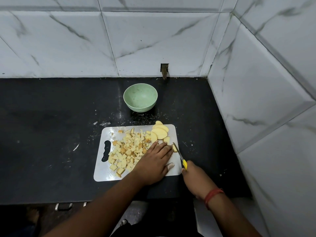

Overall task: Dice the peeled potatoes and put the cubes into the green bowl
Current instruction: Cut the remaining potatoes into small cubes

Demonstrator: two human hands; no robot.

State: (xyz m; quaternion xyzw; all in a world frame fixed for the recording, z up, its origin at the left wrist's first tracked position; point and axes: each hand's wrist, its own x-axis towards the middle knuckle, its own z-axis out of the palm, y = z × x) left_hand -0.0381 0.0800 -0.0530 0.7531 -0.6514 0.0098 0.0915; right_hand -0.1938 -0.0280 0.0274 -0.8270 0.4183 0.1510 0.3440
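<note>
A white cutting board (109, 175) lies on the black counter. A heap of potato cubes (127, 152) covers its left and middle. Several potato slices (160, 132) are stacked at its far right corner. My left hand (153, 161) lies flat with straight fingers pressing on a potato piece (174, 148) near the board's right edge. My right hand (193, 177) grips a yellow-handled knife (179, 154), its blade set against that piece. The green bowl (140, 97) stands empty behind the board.
Marble-patterned tile walls close the counter at the back and on the right (256, 100). The black counter (51, 134) stretches to the left, with small scraps scattered on it. The counter's front edge runs just below the board.
</note>
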